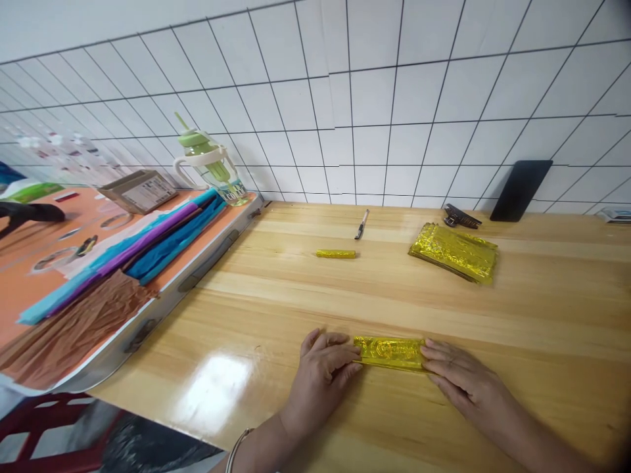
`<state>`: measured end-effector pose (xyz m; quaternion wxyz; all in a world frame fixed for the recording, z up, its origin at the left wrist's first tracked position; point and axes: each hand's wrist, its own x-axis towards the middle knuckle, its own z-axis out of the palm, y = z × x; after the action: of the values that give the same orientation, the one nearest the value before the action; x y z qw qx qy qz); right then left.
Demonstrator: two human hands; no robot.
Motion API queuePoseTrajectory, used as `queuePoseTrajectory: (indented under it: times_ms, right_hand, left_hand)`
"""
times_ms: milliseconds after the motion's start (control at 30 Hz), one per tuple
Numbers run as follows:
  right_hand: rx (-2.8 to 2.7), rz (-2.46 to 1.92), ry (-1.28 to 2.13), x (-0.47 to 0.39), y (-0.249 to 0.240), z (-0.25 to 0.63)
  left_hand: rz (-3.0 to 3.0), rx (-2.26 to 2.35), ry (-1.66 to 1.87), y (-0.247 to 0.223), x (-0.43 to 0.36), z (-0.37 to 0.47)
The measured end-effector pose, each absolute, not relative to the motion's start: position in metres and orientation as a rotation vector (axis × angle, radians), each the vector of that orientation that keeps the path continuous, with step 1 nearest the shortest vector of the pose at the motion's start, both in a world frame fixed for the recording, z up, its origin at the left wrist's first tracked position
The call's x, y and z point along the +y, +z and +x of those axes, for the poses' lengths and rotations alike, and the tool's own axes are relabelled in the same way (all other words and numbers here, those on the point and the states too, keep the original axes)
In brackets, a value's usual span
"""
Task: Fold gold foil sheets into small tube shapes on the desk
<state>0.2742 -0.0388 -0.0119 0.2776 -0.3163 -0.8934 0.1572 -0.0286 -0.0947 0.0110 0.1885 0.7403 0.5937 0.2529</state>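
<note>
A shiny gold foil sheet (pixel 389 352), folded into a flat narrow strip, lies on the wooden table in front of me. My left hand (pixel 324 368) grips its left end, fingers on top and thumb at the near edge. At the opposite end, my right hand (pixel 461 378) is closed over the foil with the fingers together. Farther back lies a thin rolled gold foil tube (pixel 336 253). A stack of gold foil sheets (pixel 454 253) rests on the table beyond my right hand.
A pen (pixel 361 224) and a black hair clip (pixel 461 217) lie toward the back. A dark phone (pixel 521 190) leans on the tiled wall. On the orange-topped table at left are crepe paper rolls (pixel 162 243), a cardboard box (pixel 140 192) and a green-lidded bottle (pixel 211 167).
</note>
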Motion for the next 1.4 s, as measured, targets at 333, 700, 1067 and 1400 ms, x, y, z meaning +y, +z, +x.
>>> queuePoseTrajectory:
  times_ms: [333, 700, 1067, 1400]
  right_hand:
    - [-2.227, -1.008, 0.557, -0.039, -0.017, 0.271]
    - [-2.159, -1.219, 0.428, -0.036, -0.014, 0.262]
    - [-2.155, -1.265, 0.372, -0.035, -0.016, 0.258]
    - [-2.204, -1.232, 0.37, -0.035, -0.016, 0.258]
  left_hand:
    - [1.939, 1.754, 0.872, 0.012, -0.094, -0.019]
    - [1.887, 1.811, 0.869, 0.022, -0.091, -0.008]
    - [1.882, 1.871, 0.85, 0.02, -0.083, -0.007]
    - [1.936, 1.894, 0.8, 0.021, -0.08, -0.005]
